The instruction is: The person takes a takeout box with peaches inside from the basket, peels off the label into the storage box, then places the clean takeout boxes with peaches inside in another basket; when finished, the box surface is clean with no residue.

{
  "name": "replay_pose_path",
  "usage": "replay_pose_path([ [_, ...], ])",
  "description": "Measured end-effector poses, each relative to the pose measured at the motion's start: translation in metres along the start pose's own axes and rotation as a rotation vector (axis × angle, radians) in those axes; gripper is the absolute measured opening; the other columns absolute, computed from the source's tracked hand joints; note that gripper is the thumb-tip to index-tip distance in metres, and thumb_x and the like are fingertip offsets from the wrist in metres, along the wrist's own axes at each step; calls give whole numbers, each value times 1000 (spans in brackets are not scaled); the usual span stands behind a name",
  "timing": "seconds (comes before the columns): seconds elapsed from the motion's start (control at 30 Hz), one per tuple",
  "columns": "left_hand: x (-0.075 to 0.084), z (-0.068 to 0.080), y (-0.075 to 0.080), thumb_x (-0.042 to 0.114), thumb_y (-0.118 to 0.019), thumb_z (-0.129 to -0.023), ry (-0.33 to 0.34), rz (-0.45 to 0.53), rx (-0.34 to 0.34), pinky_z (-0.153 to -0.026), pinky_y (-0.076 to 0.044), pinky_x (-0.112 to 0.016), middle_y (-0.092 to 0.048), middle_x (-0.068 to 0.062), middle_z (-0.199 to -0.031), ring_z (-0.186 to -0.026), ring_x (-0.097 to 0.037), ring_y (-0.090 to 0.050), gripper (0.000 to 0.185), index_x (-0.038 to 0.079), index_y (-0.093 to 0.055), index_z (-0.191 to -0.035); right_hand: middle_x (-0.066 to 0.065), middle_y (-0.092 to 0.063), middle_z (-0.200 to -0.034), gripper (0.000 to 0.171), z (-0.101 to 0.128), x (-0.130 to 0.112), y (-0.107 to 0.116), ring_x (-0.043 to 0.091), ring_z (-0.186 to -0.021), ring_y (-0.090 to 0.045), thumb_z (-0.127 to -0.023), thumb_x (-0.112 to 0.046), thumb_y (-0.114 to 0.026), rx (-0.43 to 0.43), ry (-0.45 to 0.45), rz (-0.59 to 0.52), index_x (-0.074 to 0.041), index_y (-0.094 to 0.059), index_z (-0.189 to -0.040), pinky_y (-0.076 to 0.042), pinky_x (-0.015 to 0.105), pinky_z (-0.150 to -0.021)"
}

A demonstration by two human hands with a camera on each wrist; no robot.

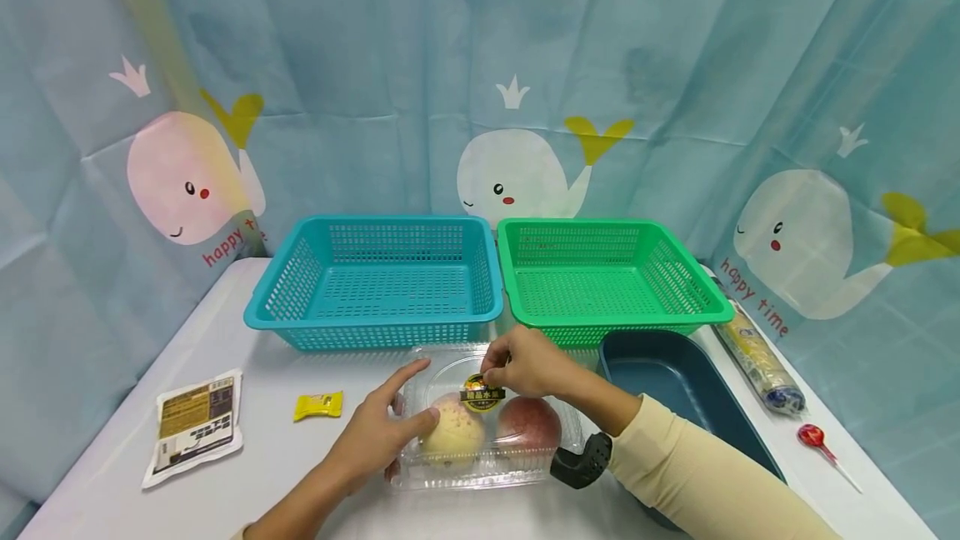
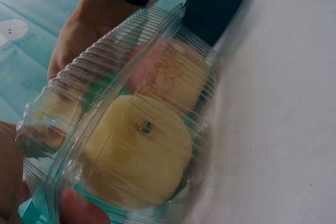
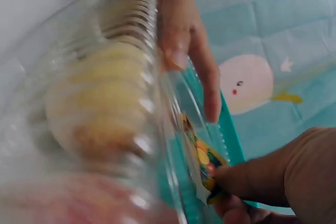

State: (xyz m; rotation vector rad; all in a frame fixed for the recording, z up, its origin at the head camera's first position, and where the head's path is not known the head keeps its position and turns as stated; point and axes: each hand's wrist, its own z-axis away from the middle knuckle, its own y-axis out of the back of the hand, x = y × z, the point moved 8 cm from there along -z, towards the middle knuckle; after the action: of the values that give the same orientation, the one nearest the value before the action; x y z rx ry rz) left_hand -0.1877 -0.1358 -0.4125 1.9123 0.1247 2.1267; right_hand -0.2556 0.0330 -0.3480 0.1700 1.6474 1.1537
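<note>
In the lower middle of the frame, the left hand (image 1: 378, 437) is gripping the left edge of a clear plastic box (image 1: 491, 478); the right hand (image 1: 534, 363) is pinching a sticker (image 1: 480, 398) at its lid. Inside, a yellow fruit (image 1: 453, 433) is sitting left of a reddish fruit (image 1: 531, 425). A blue basket (image 1: 375, 333) is standing above, left of centre.

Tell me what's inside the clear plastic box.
Two round fruits sit side by side in the clear plastic box: one pale yellow, one reddish. In the head view, the label and right hand pinching it hide part of the interior.
</note>
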Motion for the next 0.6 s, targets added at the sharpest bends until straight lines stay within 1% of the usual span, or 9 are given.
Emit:
replay_pose_path([
  [0.07, 0, 0, 0, 26, -76, -83, 2, -2, -2, -30, -41, -29, -38, -18, -97, -36, -15, -38, 72, 28, -43, -146, -10, -60, -65, 17, 2, -1, 0, 7, -61, -49, -84, -4, -70, 27, 18, 38, -13, -67, -71, -43, 27, -57],
  [0.13, 0, 0, 0, 26, -76, -83, -2, -3, -4, -30, -41, -29, -38, -18, -96, -36, -15, -38, 72, 28, -42, -146, -10, -58, -65, 18, 4, -3, 0, 7, -58, -47, -86, -4, -69, 51, 30, 51, -13, -66, -71, -41, 28, -56],
  [0.23, 1, 0, 0, 27, -76, -83, -8, 1, -7, -30, -40, -29, -38, -18, -95, -36, -15, -38, 72, 28, -42, -146, -9, -55, -65, 18, 8, -3, 0, 6, -57, -45, -88, -3, -66, 85, 40, 30, -13, -63, -73, -40, 28, -56],
  [0.3, 1, 0, 0, 27, -76, -83, -10, 6, -8, -30, -40, -28, -38, -17, -94, -36, -15, -38, 72, 28, -42, -146, -8, -54, -65, 18, 10, -2, 0, 6, -57, -45, -89, -2, -64, 106, 51, -25, -12, -62, -74, -40, 27, -56],
  [0.4, 1, 0, 0, 27, -77, -83, -11, 8, -6, -30, -39, -27, -38, -17, -93, -36, -14, -37, 73, 28, -42, -146, -3, -54, -68, 14, 14, 0, 5, 9, -60, -46, -91, 0, -62, 146, 81, -164, -7, -62, -78, -41, 26, -55],
  [0.47, 1, 0, 0, 26, -77, -83, -10, 8, -4, -30, -38, -27, -38, -17, -93, -36, -14, -36, 72, 29, -42, -146, -1, -55, -70, 12, 16, 1, 10, 12, -63, -48, -92, 1, -61, 166, 101, -232, -4, -62, -81, -42, 27, -56],
  [0.53, 1, 0, 0, 26, -77, -83, -8, 7, -3, -30, -38, -26, -38, -17, -93, -36, -14, -36, 72, 29, -43, -146, 1, -56, -73, 10, 18, 1, 16, 15, -67, -50, -93, -1, -61, 168, 112, -266, -3, -63, -83, -43, 28, -58],
  [0.6, 0, 0, 0, 27, -77, -83, -5, 5, -2, -30, -38, -26, -38, -17, -93, -37, -14, -36, 71, 30, -43, -145, 1, -57, -75, 10, 22, 0, 22, 16, -70, -51, -93, -3, -62, 149, 113, -253, -4, -63, -84, -44, 28, -60],
])
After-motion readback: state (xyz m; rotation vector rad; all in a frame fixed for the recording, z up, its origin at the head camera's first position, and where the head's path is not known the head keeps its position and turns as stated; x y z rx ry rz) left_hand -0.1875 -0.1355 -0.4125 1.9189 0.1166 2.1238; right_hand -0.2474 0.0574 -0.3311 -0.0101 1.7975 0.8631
